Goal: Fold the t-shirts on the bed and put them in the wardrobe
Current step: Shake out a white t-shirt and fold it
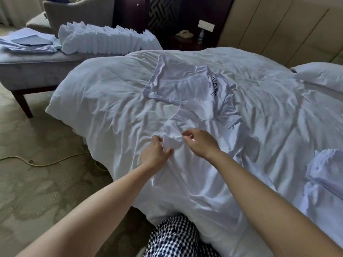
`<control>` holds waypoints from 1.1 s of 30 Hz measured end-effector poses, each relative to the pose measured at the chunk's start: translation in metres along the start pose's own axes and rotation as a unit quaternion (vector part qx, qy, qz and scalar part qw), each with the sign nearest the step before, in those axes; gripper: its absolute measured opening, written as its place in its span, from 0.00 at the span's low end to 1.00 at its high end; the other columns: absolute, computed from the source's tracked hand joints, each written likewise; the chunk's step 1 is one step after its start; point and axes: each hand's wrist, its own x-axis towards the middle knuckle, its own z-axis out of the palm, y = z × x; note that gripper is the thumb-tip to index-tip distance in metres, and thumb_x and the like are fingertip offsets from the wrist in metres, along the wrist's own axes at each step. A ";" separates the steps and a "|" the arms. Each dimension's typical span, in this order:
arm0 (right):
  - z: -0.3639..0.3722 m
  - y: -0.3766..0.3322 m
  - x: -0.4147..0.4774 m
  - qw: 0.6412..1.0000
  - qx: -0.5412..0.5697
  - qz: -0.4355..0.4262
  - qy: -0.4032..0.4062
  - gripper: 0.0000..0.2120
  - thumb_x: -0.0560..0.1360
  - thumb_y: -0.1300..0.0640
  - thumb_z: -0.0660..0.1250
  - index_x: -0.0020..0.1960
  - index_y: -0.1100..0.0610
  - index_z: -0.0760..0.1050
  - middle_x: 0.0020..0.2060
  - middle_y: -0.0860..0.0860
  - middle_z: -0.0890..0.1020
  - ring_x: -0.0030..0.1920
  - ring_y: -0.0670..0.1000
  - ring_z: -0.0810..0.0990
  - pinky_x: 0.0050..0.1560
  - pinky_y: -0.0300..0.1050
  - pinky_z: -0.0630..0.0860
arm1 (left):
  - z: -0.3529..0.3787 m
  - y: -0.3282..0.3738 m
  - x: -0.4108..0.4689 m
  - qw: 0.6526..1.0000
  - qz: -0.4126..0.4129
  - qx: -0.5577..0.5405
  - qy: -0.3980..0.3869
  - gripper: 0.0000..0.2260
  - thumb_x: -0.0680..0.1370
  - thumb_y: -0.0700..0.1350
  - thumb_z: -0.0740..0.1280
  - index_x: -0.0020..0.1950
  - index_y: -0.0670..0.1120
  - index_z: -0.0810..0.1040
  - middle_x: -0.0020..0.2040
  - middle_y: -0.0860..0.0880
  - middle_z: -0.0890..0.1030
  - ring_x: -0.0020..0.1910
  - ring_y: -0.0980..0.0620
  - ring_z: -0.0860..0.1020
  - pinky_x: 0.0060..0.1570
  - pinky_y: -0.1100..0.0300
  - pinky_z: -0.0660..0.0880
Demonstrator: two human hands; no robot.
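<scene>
White rumpled bed (111,89) fills the scene; a white t-shirt (185,84) with dark lettering lies spread across its middle. Left hand (155,152) and right hand (201,143), close together, each pinch the shirt's near edge.

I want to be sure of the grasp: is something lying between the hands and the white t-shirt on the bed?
Nothing visible does. The left hand and the right hand are at the near edge of the t-shirt, which lies spread on the duvet. The wardrobe is not in view.
</scene>
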 end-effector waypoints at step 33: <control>0.009 0.060 0.093 0.982 0.101 0.011 0.157 0.03 0.75 0.58 0.67 0.45 0.53 0.80 0.42 0.51 0.82 0.44 0.56 0.82 0.46 0.48 0.77 | 0.027 -0.023 0.016 0.994 0.048 0.002 0.094 0.26 0.72 0.57 0.72 0.65 0.52 0.67 0.38 0.58 0.76 0.37 0.54 0.77 0.38 0.58 0.67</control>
